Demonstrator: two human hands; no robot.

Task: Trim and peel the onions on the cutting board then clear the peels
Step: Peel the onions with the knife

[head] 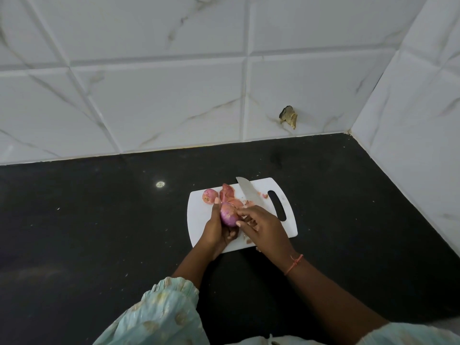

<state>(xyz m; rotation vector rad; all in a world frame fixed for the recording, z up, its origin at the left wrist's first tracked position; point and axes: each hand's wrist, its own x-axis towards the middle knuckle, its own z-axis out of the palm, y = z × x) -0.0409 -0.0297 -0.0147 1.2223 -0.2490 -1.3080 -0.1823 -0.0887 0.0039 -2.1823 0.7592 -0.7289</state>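
Observation:
A white cutting board (286,227) lies on the black counter. My left hand (215,226) grips a pink onion (227,216) just above the board. My right hand (263,226) holds a knife, whose blade (249,191) points away over the board, while its fingertips touch the onion's right side. A second onion (208,195) sits at the board's far left corner. Loose pink peels (227,194) lie beside it, and small scraps (263,194) are scattered near the handle slot. The knife's handle is hidden in my palm.
The black counter (99,232) extends left and toward me. White tiled walls (149,95) close off the back and the right side, meeting in a corner. A chipped hole (288,117) marks the back wall.

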